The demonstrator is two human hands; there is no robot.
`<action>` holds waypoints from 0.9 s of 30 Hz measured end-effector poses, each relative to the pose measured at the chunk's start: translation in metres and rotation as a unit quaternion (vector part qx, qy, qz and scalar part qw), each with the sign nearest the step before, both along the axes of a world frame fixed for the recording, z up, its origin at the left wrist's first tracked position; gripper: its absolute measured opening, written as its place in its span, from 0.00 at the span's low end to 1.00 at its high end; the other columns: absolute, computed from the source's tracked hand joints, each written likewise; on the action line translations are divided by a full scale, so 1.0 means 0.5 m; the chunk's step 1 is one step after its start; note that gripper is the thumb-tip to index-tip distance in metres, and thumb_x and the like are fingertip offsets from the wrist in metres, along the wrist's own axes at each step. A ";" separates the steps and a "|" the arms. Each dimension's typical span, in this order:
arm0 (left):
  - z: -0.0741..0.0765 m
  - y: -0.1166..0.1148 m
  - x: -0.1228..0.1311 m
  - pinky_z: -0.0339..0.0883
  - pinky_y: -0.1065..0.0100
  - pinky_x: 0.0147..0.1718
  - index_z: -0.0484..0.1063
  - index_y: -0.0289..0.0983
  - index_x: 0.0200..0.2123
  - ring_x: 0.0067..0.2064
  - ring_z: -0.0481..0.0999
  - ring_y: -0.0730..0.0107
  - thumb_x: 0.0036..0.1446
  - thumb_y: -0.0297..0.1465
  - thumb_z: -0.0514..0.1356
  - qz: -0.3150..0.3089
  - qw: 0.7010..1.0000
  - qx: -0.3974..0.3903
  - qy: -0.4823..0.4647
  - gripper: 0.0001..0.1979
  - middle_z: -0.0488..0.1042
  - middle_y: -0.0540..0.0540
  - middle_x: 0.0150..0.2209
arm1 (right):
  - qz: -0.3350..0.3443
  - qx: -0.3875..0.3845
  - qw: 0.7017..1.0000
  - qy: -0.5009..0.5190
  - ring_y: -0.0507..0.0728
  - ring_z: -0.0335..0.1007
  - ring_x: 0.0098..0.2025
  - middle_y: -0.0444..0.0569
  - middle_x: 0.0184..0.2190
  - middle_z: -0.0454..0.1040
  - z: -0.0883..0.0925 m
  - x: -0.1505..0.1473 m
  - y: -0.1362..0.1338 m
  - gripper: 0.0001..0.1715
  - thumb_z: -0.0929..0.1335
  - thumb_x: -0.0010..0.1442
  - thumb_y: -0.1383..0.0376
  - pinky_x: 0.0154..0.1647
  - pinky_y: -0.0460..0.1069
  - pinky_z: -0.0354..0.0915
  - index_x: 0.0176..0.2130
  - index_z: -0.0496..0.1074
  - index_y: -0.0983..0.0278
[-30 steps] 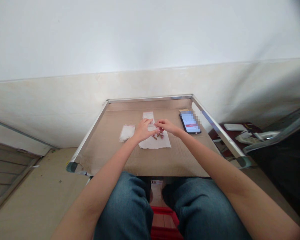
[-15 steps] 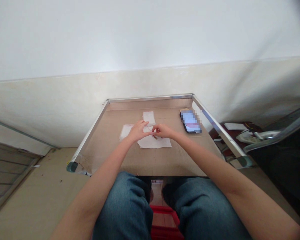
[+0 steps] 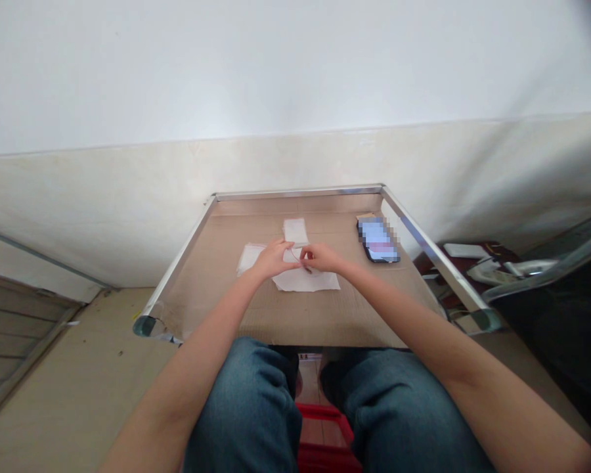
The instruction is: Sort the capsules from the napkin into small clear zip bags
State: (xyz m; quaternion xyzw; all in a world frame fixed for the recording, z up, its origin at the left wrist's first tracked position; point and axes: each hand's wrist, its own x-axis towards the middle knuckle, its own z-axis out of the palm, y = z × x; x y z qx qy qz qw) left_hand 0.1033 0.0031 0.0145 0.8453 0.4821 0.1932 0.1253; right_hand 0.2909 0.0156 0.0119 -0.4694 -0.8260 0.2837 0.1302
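Observation:
Both my hands meet over a white sheet (image 3: 309,281) lying on the brown table top (image 3: 211,263). My left hand (image 3: 272,258) has its fingers pinched together, and my right hand (image 3: 321,257) is pinched too. Between them they hold a small reddish-brown piece (image 3: 305,267) and what looks like a thin clear bag; I cannot make it out well. A small white packet (image 3: 295,230) lies just beyond the hands. Another clear packet (image 3: 249,255) lies left of my left hand.
A phone (image 3: 378,239) with a lit screen lies at the table's right rear. Metal rails (image 3: 423,244) edge the table on three sides, against a wall. A low stand with white items (image 3: 465,250) sits to the right. A red crate (image 3: 325,447) is under my knees.
My hands have drawn closer together and lifted off the sheet. The small brown pieces seen on the sheet a second ago are now hidden or taken up by my fingers.

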 end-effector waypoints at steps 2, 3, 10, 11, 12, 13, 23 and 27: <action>0.001 -0.001 0.002 0.59 0.59 0.49 0.66 0.36 0.48 0.51 0.65 0.58 0.43 0.47 0.60 0.000 1.000 0.000 0.001 0.30 0.68 0.39 0.48 | -0.031 -0.063 0.995 0.071 0.47 0.60 0.15 0.44 0.20 0.70 0.006 0.003 0.002 0.08 0.65 0.52 0.62 0.16 0.43 0.54 0.30 0.69 0.65; 0.002 -0.002 0.004 0.59 0.59 0.49 0.66 0.36 0.48 0.51 0.65 0.58 0.43 0.47 0.60 -0.001 1.000 0.002 -0.001 0.30 0.68 0.40 0.48 | -0.043 -0.093 0.989 0.109 0.47 0.60 0.14 0.44 0.19 0.69 0.010 0.004 0.002 0.09 0.65 0.53 0.61 0.14 0.42 0.54 0.31 0.68 0.65; 0.016 -0.006 0.017 0.59 0.59 0.49 0.67 0.37 0.46 0.50 0.66 0.59 0.44 0.47 0.59 -0.013 0.999 0.018 -0.035 0.27 0.70 0.42 0.44 | -0.026 -0.155 0.965 0.212 0.48 0.61 0.13 0.42 0.16 0.68 0.021 0.001 0.005 0.12 0.64 0.54 0.58 0.11 0.42 0.54 0.32 0.66 0.65; 0.016 -0.005 0.018 0.59 0.60 0.49 0.67 0.37 0.46 0.50 0.66 0.59 0.45 0.47 0.59 -0.012 0.999 0.017 -0.035 0.27 0.70 0.42 0.44 | -0.026 -0.142 0.967 0.210 0.47 0.61 0.14 0.42 0.16 0.67 0.019 0.001 0.007 0.11 0.64 0.54 0.59 0.12 0.42 0.54 0.32 0.67 0.65; 0.016 -0.005 0.018 0.58 0.60 0.49 0.67 0.37 0.46 0.50 0.66 0.59 0.45 0.47 0.59 -0.010 0.999 0.016 -0.036 0.27 0.70 0.42 0.44 | -0.030 -0.122 0.970 0.207 0.47 0.61 0.15 0.41 0.16 0.67 0.016 0.002 0.010 0.10 0.64 0.54 0.60 0.13 0.41 0.55 0.31 0.67 0.66; 0.016 -0.005 0.017 0.58 0.60 0.49 0.67 0.37 0.46 0.50 0.66 0.59 0.45 0.47 0.59 -0.009 0.999 0.015 -0.036 0.27 0.70 0.42 0.44 | -0.037 -0.099 0.974 0.203 0.47 0.61 0.15 0.41 0.16 0.67 0.014 0.003 0.013 0.10 0.64 0.54 0.61 0.14 0.41 0.55 0.30 0.67 0.66; 0.002 0.002 0.010 0.56 0.59 0.51 0.65 0.34 0.49 0.53 0.64 0.59 0.45 0.45 0.60 0.018 1.000 0.002 -0.022 0.30 0.66 0.38 0.50 | -0.049 -0.027 0.998 -0.022 0.48 0.63 0.16 0.47 0.22 0.72 0.003 0.015 0.000 0.09 0.67 0.49 0.61 0.18 0.43 0.54 0.29 0.69 0.65; 0.001 0.004 0.011 0.57 0.59 0.51 0.65 0.33 0.49 0.53 0.64 0.59 0.45 0.44 0.60 0.014 1.000 0.001 -0.017 0.30 0.66 0.38 0.51 | -0.037 0.044 0.987 -0.152 0.54 0.68 0.27 0.50 0.26 0.74 0.018 0.001 -0.012 0.12 0.67 0.47 0.57 0.23 0.45 0.55 0.27 0.72 0.63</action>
